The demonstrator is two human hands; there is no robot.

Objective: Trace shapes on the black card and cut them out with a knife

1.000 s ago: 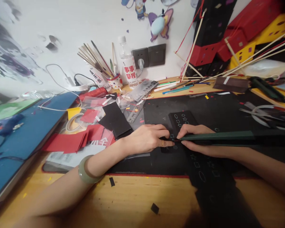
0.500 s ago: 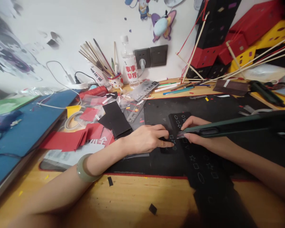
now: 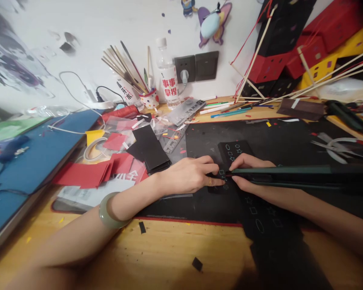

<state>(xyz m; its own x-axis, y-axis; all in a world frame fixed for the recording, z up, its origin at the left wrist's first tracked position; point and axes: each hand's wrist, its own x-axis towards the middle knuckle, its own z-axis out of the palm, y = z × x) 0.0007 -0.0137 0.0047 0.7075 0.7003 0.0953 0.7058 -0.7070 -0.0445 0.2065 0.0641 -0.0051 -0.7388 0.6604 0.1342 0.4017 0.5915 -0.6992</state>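
A long strip of black paper (image 3: 260, 217) with small outlined shapes on it lies on a black cutting mat (image 3: 284, 137). My left hand (image 3: 190, 175) rests on the strip's left edge, fingers together and pressing down; it wears a ring and a green bangle (image 3: 109, 211) on the wrist. My right hand (image 3: 249, 175) grips a long dark green knife-like tool (image 3: 290, 174) whose tip touches the strip just beside my left fingertips. The tool hides part of my right fingers.
Red paper pieces (image 3: 87, 173), black card (image 3: 149, 149), a tape roll (image 3: 92, 149) and a ruler (image 3: 175, 139) lie to the left. A cup of brushes (image 3: 148, 98), a bottle (image 3: 167, 80) and wall sockets (image 3: 196, 66) stand behind. Scissors (image 3: 341, 145) and paper lanterns (image 3: 293, 44) are at the right.
The tool rose and tilted half a second ago, with its tip further up the strip; now it lies level again with the tip beside my left fingertips. My left hand has stayed put.
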